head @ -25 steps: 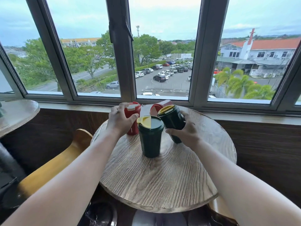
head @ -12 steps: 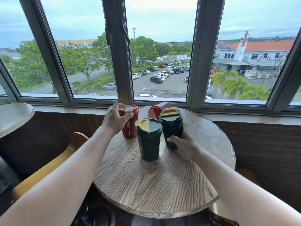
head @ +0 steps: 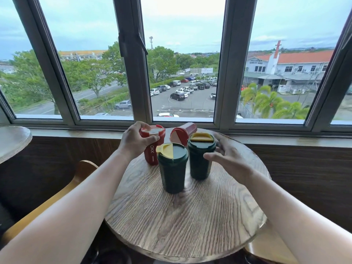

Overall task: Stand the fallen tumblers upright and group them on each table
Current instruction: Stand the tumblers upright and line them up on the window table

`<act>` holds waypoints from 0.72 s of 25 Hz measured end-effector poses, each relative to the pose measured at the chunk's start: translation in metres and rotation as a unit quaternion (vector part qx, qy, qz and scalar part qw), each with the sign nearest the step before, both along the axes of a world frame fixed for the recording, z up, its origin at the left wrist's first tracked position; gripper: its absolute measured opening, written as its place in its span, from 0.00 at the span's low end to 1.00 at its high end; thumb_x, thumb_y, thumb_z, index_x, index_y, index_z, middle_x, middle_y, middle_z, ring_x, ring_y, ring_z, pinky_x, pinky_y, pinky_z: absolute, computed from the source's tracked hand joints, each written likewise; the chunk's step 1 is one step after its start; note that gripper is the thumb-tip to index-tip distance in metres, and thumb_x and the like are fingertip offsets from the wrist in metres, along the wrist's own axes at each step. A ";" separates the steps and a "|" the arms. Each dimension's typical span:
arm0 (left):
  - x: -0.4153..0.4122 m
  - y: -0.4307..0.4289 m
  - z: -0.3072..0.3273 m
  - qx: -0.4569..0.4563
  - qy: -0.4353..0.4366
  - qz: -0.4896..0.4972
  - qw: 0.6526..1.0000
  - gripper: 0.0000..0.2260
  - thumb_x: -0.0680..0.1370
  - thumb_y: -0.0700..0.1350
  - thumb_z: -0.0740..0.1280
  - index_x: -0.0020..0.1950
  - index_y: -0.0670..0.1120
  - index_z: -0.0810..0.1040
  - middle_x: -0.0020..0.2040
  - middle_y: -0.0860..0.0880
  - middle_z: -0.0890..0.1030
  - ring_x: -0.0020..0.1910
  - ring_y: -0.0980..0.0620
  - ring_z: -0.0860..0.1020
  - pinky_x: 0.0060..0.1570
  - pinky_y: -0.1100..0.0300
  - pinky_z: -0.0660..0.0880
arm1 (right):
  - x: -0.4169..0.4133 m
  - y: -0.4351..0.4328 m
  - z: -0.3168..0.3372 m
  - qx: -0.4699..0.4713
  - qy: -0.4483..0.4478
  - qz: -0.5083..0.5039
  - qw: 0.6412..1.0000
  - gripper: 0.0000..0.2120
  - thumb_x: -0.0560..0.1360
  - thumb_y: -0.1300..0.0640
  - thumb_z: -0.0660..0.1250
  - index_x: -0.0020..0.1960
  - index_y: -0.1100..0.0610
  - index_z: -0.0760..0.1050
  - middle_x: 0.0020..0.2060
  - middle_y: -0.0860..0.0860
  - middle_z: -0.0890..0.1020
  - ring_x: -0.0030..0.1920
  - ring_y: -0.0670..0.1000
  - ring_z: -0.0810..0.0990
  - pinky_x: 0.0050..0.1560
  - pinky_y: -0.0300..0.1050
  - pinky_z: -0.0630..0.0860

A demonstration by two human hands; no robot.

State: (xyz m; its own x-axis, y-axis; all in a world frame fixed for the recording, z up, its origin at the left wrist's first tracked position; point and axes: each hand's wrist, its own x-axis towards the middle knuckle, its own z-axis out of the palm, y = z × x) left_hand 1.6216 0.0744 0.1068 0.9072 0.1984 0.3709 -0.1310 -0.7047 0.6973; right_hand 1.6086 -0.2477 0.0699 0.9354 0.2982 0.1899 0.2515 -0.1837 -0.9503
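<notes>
On the round table (head: 190, 221), three tumblers stand upright in a close group; a second red tumbler (head: 183, 134) lies on its side just behind them. Righting it looks like the next move, reaching past the rear green tumbler (head: 201, 157). The left hand (head: 136, 142) wraps its fingers (head: 152, 139) around the upright red tumbler (head: 151, 144). The right hand (head: 231, 159) hovers spread open beside the rear green one, holding nothing. The front green tumbler (head: 172, 171) stands free.

Upstairs café by the look of it, small round wooden desk (head: 182, 221), lidded tumblers (head: 172, 168), window (head: 182, 60) over car park
</notes>
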 end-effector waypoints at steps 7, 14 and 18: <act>0.019 -0.016 0.003 -0.068 0.076 -0.156 0.982 0.25 0.69 0.56 0.80 0.61 0.48 0.80 0.64 0.43 0.81 0.58 0.44 0.80 0.48 0.59 0.78 | 0.025 0.001 0.055 -0.066 -0.034 -0.030 0.997 0.32 0.69 0.38 0.72 0.68 0.53 0.78 0.65 0.50 0.83 0.67 0.51 0.80 0.73 0.57 0.73; 0.021 -0.023 0.015 -0.156 0.182 -0.160 0.958 0.36 0.68 0.61 0.70 0.74 0.50 0.70 0.69 0.45 0.73 0.68 0.41 0.74 0.65 0.43 0.75 | 0.046 0.010 0.065 -0.219 -0.019 0.012 0.975 0.17 0.80 0.57 0.70 0.69 0.52 0.78 0.55 0.50 0.83 0.54 0.55 0.83 0.48 0.45 0.79; 0.018 -0.030 0.027 -0.014 0.245 -0.014 0.969 0.36 0.74 0.73 0.64 0.67 0.45 0.74 0.60 0.45 0.78 0.47 0.43 0.85 0.36 0.51 0.82 | 0.046 0.009 0.061 -0.214 -0.029 0.008 0.976 0.18 0.80 0.58 0.70 0.70 0.52 0.77 0.55 0.50 0.84 0.55 0.57 0.83 0.55 0.53 0.83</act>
State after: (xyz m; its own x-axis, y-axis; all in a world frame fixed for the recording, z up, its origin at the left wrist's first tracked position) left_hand 1.6399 0.0440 0.1338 0.9782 0.1754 -0.1113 0.2025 -0.6859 0.6989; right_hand 1.6546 -0.2385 0.1309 0.9212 0.3768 0.0968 0.3086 -0.5563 -0.7716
